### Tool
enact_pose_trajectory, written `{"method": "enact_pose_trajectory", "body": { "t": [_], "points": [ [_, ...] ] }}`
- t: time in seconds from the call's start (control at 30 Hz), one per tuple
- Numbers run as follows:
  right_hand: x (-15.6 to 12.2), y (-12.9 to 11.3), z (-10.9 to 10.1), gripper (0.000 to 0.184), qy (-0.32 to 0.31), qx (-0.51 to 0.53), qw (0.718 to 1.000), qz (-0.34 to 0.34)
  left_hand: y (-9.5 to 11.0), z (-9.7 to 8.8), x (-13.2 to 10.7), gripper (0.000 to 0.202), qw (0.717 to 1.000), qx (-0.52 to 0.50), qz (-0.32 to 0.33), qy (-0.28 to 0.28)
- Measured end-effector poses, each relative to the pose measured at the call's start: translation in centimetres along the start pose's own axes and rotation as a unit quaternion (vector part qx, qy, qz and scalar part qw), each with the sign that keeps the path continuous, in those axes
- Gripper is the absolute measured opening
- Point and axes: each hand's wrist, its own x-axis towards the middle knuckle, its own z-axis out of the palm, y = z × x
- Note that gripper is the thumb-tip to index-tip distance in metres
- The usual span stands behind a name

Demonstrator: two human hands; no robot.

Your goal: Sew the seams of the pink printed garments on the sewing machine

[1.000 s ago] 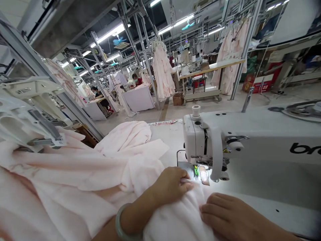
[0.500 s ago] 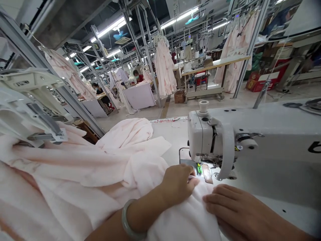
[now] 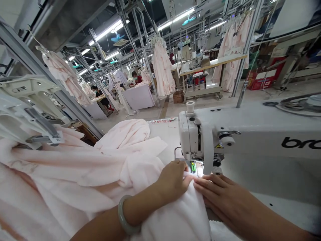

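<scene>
Closer to the left hand [image 3: 173,179] than a second ago, the right hand [image 3: 225,198] is laid on the pale pink cloth [image 3: 180,217] just before the sewing machine [image 3: 189,134]; whether its fingers grip cannot be told. A fold is pinched by the left fingers. Behind, a brown box [image 3: 178,96] and a red box [image 3: 258,84] are seen, contents unclear. Bare white table [image 3: 165,130] is left between cloth and machine.

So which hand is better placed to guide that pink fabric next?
Likely the left hand: near the sewing machine, it pinches the fabric, while the right hand seems flatter against it.
</scene>
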Motion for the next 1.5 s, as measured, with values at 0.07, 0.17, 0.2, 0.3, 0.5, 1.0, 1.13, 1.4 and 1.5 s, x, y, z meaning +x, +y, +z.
{"method": "enact_pose_trajectory", "body": {
  "t": [0.07, 0.17, 0.2, 0.3, 0.5, 1.0, 1.13, 1.4, 1.5],
  "points": [
    [0.0, 0.0, 0.0, 0.037, 0.001, -0.007, 1.0, 0.002, 0.3, -0.3, 0.2, 0.017, 1.0, 0.013, 0.009, -0.006],
    [-0.1, 0.0, 0.1, 0.038, 0.004, -0.004, 1.0, 0.009, 0.8, -0.7, 0.5, 0.015, 0.998, 0.052, -0.011, -0.031],
    [-0.2, -0.1, 0.1, 0.039, 0.002, 0.0, 1.0, 0.011, 1.0, -0.8, 0.6, 0.015, 0.997, 0.065, -0.019, -0.037],
    [-0.4, -0.2, 0.3, 0.039, -0.007, 0.008, 1.0, 0.017, 1.5, -1.2, 0.7, 0.013, 0.995, 0.084, -0.03, -0.041],
    [-0.2, -0.5, 0.0, 0.037, 0.004, 0.027, 0.999, 0.036, 1.5, -1.5, 0.6, 0.018, 0.996, 0.06, -0.042, -0.049],
    [0.6, -0.2, -1.3, 0.033, -0.026, 0.046, 0.998, 0.032, 0.3, 0.7, -0.3, 0.015, 0.996, -0.043, -0.068, 0.035],
    [1.0, -0.1, -1.5, 0.037, 0.002, 0.046, 0.999, 0.027, -0.1, 1.0, 0.0, 0.007, 0.995, -0.06, -0.06, 0.049],
    [1.0, 0.2, -1.4, 0.038, -0.002, -0.034, 0.999, 0.0, -0.8, 2.3, 1.1, 0.006, 0.996, -0.027, -0.004, 0.084],
    [0.9, 0.4, -1.1, 0.038, 0.001, -0.056, 0.998, 0.003, -0.7, 2.0, 1.8, 0.006, 0.997, -0.004, 0.005, 0.071]
  ]
}}
